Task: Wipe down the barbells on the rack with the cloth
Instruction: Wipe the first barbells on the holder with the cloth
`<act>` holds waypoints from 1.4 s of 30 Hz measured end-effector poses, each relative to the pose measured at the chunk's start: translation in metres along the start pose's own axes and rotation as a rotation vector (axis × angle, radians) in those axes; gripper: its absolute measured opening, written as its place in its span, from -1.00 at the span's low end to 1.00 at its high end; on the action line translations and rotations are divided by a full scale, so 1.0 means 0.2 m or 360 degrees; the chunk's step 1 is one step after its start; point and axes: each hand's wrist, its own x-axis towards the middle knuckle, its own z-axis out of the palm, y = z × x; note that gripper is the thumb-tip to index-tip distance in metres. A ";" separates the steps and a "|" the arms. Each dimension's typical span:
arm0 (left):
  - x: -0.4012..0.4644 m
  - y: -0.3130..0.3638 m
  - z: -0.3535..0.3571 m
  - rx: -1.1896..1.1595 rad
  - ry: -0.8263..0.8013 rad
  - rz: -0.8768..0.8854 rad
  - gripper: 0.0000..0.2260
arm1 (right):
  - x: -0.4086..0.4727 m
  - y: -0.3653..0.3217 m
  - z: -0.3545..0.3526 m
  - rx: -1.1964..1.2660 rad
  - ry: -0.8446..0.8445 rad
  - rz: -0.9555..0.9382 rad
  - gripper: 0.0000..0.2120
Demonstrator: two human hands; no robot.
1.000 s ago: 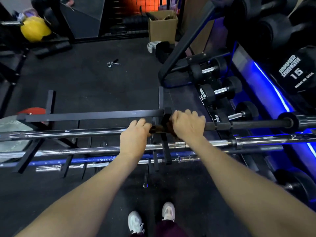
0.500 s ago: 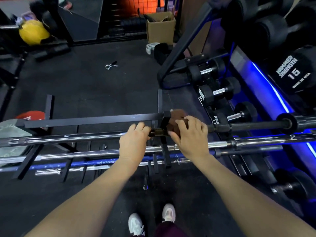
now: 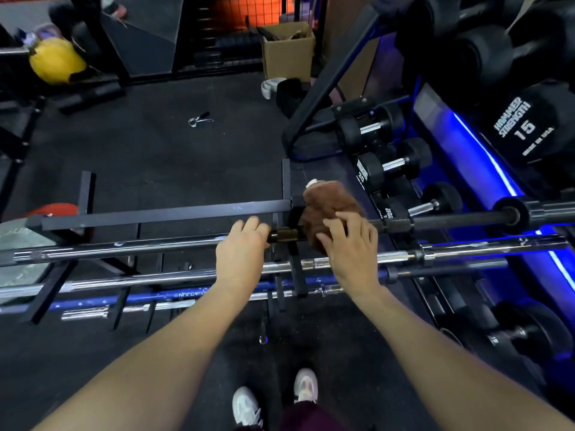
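Observation:
Several barbells lie crosswise on a low black rack (image 3: 161, 214) in front of me. My left hand (image 3: 241, 248) grips the top barbell (image 3: 124, 248), a chrome bar, just left of the rack's upright. A bunched brown cloth (image 3: 326, 203) sits over the bar at the upright, and my right hand (image 3: 350, 244) holds it with curled fingers. To the right the top bar continues as a black shaft (image 3: 460, 217). A second chrome barbell (image 3: 155, 278) and a blue barbell (image 3: 149, 298) lie lower and nearer to me.
A dumbbell rack (image 3: 389, 164) with black dumbbells and blue lighting stands at right. A cardboard box (image 3: 287, 52), a yellow ball (image 3: 56, 62) and a spring collar (image 3: 199, 119) lie on the dark floor beyond. My white shoes (image 3: 273, 399) are below.
My right hand has drawn back and lifted off the bar, and the brown cloth now bulges out above it. The left hand stays gripping the top bar.

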 end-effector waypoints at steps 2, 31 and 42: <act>-0.01 -0.01 0.00 0.0002 0.0029 0.0048 -0.82 | -0.03 0.02 0.02 -0.0026 -0.0054 0.0011 -0.65; -0.01 -0.01 0.01 0.0046 0.0168 0.0084 -0.69 | 0.35 0.01 -0.03 -0.0142 -0.0806 0.0434 -0.62; 0.00 -0.01 0.03 0.0067 0.0155 0.0072 -0.64 | 0.01 0.11 -0.02 -0.0007 -0.0141 0.0217 -0.67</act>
